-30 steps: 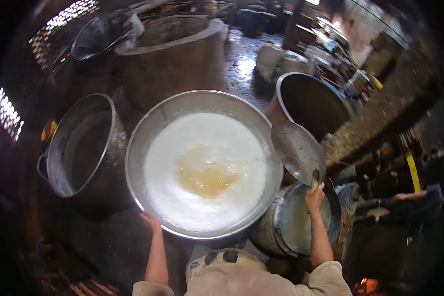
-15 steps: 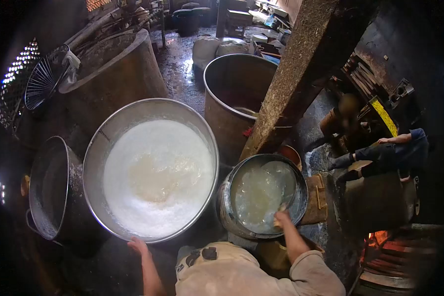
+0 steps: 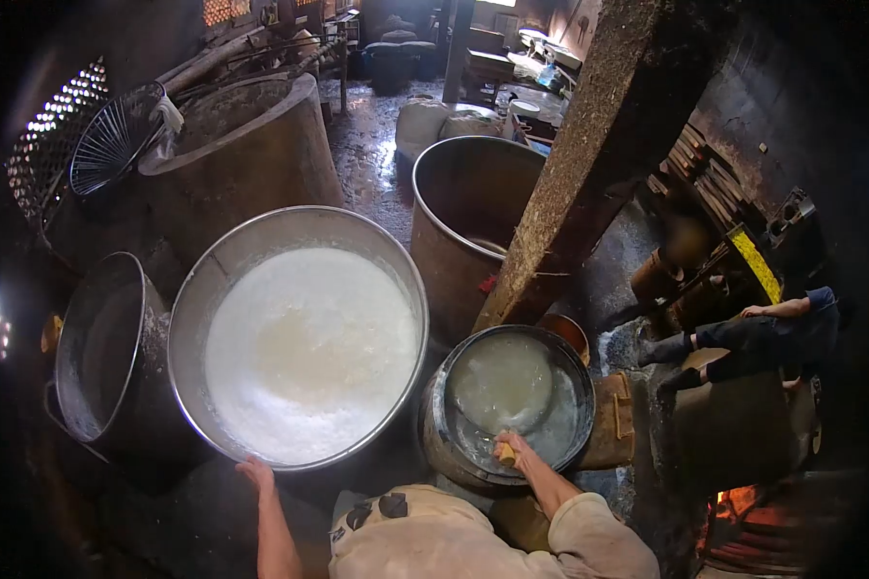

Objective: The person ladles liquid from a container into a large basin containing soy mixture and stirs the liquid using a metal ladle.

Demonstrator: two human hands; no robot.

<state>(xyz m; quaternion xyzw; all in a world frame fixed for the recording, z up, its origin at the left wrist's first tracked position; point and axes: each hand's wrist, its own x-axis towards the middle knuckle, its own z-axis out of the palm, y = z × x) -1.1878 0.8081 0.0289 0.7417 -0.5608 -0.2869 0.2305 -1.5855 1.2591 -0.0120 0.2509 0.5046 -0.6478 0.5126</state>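
Ladle (image 3: 508, 455) (tan-handled) in right hand (image 3: 521, 449)

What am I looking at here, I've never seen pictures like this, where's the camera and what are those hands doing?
There's no machine: a person is working bare-handed. One camera, worn on that person's head, looks forward and down, so you see everything from above. The left hand touches the edge of a wide metal pan of white liquid. The right hand grips the wooden handle of a round scoop, inside a barrel of cloudy liquid. A deep pot stands on the left, and another person is at the right, near a fire.
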